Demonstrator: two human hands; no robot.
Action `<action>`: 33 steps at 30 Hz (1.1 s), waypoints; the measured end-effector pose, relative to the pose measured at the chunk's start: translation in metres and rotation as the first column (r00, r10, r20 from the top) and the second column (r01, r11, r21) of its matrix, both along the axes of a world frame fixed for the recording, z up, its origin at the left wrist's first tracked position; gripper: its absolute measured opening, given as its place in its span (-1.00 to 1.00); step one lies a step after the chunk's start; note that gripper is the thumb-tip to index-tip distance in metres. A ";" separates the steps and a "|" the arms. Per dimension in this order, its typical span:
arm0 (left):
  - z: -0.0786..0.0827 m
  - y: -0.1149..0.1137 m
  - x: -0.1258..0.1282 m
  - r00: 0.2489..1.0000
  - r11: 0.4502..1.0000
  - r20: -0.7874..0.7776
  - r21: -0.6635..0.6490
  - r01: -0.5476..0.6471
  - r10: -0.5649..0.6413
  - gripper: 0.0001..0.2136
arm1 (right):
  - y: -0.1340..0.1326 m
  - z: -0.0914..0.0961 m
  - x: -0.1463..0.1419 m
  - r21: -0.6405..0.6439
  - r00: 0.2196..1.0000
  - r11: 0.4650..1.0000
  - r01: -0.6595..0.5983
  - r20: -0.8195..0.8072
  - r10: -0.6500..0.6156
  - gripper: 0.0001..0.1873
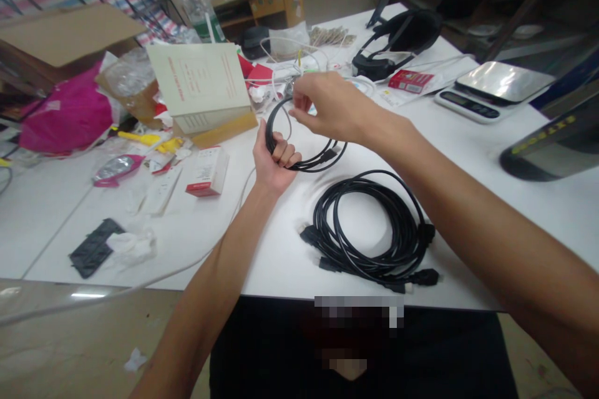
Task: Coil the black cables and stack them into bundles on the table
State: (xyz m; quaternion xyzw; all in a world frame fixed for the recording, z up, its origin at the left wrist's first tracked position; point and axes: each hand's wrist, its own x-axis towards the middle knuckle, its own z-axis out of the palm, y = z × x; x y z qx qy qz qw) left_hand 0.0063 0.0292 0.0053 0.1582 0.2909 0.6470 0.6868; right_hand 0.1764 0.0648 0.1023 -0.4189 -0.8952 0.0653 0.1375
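Note:
My left hand (277,161) is wrapped round a small coil of black cable (314,166), holding it just above the white table. At the top of that coil is my right hand (318,103), its fingers bent and pinched together by the cable. What lies between those fingertips is too small to make out. Closer to me, a larger coil of black cables (374,230) with several plugs at its ends lies flat on the table (276,255), below my right forearm.
A white cable (187,265) crosses beneath my left forearm. Left stand a small white-and-red box (208,171) and a pale green booklet-like carton (201,84). Right are a digital scale (491,93), a dark cylinder (556,140) and a black headset (397,43). A dark pouch (96,246) lies near the front edge.

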 end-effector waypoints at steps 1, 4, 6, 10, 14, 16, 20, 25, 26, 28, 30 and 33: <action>0.002 -0.001 -0.003 1.000 1.000 -0.003 0.011 -0.012 0.012 -0.38 | -0.003 0.004 0.000 0.021 0.998 0.999 0.045 -0.047 -0.044 -0.45; 0.004 -0.002 -0.009 0.999 0.998 -0.014 0.037 -0.048 0.049 -0.36 | -0.007 0.012 0.001 0.024 0.981 0.993 0.114 -0.161 -0.109 -0.40; 0.003 -0.003 -0.011 0.999 0.996 -0.011 0.069 -0.050 0.051 -0.35 | -0.006 0.011 0.003 0.018 0.969 0.996 0.083 -0.235 -0.077 -0.46; -0.001 -0.003 -0.012 1.000 0.993 0.000 0.117 0.004 -0.004 -0.36 | -0.002 0.004 0.005 -0.077 0.930 0.994 -0.072 -0.366 0.039 -0.58; -0.005 -0.002 -0.012 1.000 0.993 0.019 0.113 0.016 -0.018 -0.38 | -0.009 0.007 0.001 -0.231 0.878 0.945 -0.232 -0.467 0.102 -0.58; -0.005 -0.003 -0.011 0.999 0.993 0.032 0.121 0.018 -0.022 -0.38 | -0.014 0.011 -0.002 -0.254 0.874 0.929 -0.271 -0.470 0.127 -0.58; -0.006 -0.004 -0.008 0.999 0.992 0.040 0.129 0.018 -0.023 -0.40 | -0.019 0.012 -0.011 -0.217 0.892 0.927 -0.306 -0.405 0.200 -0.55; -0.008 -0.001 -0.006 0.998 0.996 0.007 0.066 -0.055 0.055 -0.43 | -0.022 0.003 -0.021 -0.275 0.895 0.885 -0.377 -0.354 0.271 -0.48; -0.009 0.000 -0.006 0.998 0.996 0.003 0.053 -0.066 0.065 -0.44 | -0.023 0.003 -0.022 -0.286 0.892 0.878 -0.385 -0.359 0.274 -0.46; -0.009 0.003 -0.005 0.997 0.997 0.005 0.037 -0.072 0.072 -0.45 | -0.024 0.003 -0.022 -0.288 0.898 0.883 -0.370 -0.353 0.261 -0.43; -0.009 0.005 -0.002 0.998 0.997 0.000 0.034 -0.065 0.065 -0.48 | -0.024 0.008 -0.019 -0.254 0.924 0.915 -0.314 -0.304 0.232 -0.42; -0.007 0.006 0.006 0.998 0.999 -0.041 0.024 -0.046 0.047 -0.53 | -0.020 0.017 -0.008 -0.119 0.963 0.971 -0.206 -0.200 0.179 -0.43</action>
